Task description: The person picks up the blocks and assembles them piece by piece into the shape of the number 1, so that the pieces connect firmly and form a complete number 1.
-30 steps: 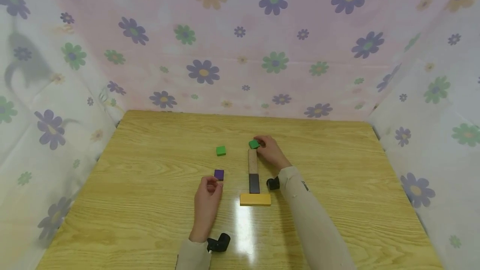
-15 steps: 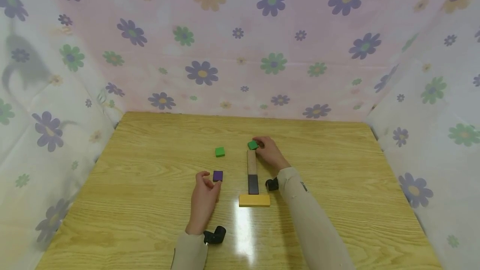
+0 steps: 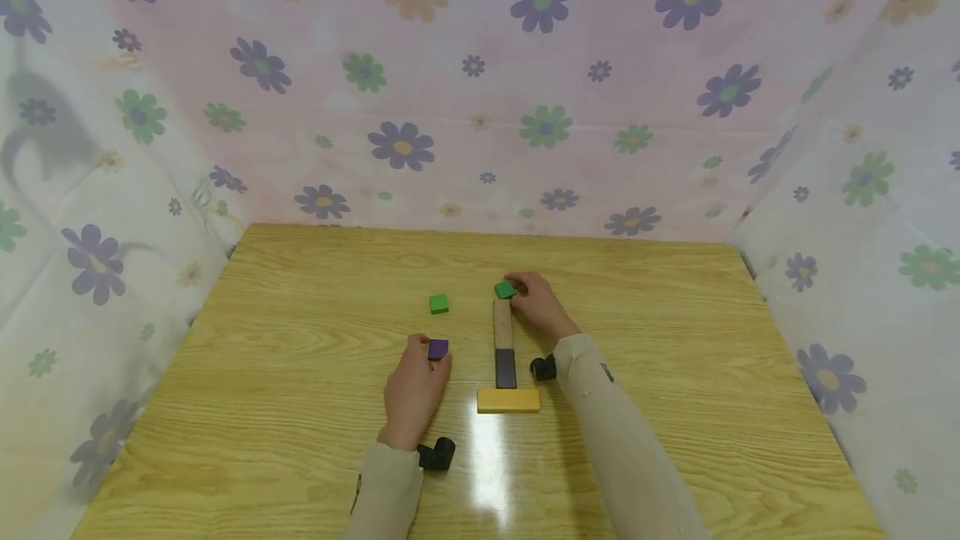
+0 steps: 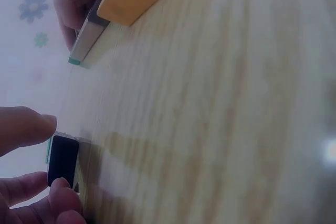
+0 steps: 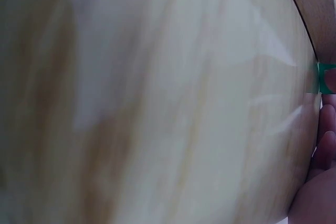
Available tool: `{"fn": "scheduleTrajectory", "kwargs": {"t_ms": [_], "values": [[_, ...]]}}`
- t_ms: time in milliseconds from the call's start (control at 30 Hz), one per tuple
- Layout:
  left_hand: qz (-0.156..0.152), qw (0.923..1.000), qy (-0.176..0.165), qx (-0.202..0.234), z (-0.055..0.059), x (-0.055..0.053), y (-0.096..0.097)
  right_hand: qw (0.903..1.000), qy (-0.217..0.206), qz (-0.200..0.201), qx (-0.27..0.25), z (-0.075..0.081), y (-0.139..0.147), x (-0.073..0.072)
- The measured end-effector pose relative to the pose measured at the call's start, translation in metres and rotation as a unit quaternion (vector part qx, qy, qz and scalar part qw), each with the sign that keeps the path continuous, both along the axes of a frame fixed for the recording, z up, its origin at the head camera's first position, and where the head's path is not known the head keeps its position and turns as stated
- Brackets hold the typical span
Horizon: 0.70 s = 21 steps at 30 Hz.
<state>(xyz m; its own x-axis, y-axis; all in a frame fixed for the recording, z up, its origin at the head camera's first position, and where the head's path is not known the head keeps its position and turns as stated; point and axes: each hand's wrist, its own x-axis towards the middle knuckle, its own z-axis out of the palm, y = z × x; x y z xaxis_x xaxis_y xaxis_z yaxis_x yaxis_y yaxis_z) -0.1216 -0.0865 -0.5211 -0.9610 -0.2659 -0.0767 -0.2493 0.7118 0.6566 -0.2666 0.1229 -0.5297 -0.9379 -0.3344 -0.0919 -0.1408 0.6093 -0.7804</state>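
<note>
My left hand point(image 3: 412, 390) has its thumb and fingers about a small purple block point(image 3: 438, 349), which looks dark point(image 4: 64, 160) in the left wrist view. Fingertips are at one side of it and the thumb right at the other. My right hand point(image 3: 538, 304) pinches a green block point(image 3: 505, 290) at the far end of a row of blocks. That row runs toward me as a light wooden block point(image 3: 502, 325), a black block point(image 3: 506, 368) and a yellow block point(image 3: 508, 401) lying crosswise. In the right wrist view the green block shows only at the edge.
A second, lighter green block point(image 3: 438, 303) lies on the wood-grain table point(image 3: 300, 357), beyond the purple one. Flowered cloth point(image 3: 480, 107) hangs at the back and both sides of the table. A black wrist camera point(image 3: 437, 454) sits by the left cuff, another point(image 3: 543, 368) by the right.
My left hand drew back a little from the purple block, its fingers spreading, then came forward around it. The right hand stays at the green block.
</note>
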Motion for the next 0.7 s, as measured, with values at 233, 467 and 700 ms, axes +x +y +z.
{"fn": "scheduleTrajectory", "kwargs": {"t_ms": [233,467,700], "values": [[-0.015,0.9986,-0.005,-0.051,0.001,-0.008,0.001,1.0000,0.002,0.000,0.003,0.001,0.000,0.000],[-0.038,0.9953,-0.004,-0.089,0.000,-0.016,0.010,1.0000,0.003,-0.001,-0.001,0.002,0.002,-0.001],[-0.067,0.9890,0.032,-0.128,0.005,-0.026,0.017,1.0000,0.003,-0.003,-0.003,0.002,0.000,-0.001]]}}
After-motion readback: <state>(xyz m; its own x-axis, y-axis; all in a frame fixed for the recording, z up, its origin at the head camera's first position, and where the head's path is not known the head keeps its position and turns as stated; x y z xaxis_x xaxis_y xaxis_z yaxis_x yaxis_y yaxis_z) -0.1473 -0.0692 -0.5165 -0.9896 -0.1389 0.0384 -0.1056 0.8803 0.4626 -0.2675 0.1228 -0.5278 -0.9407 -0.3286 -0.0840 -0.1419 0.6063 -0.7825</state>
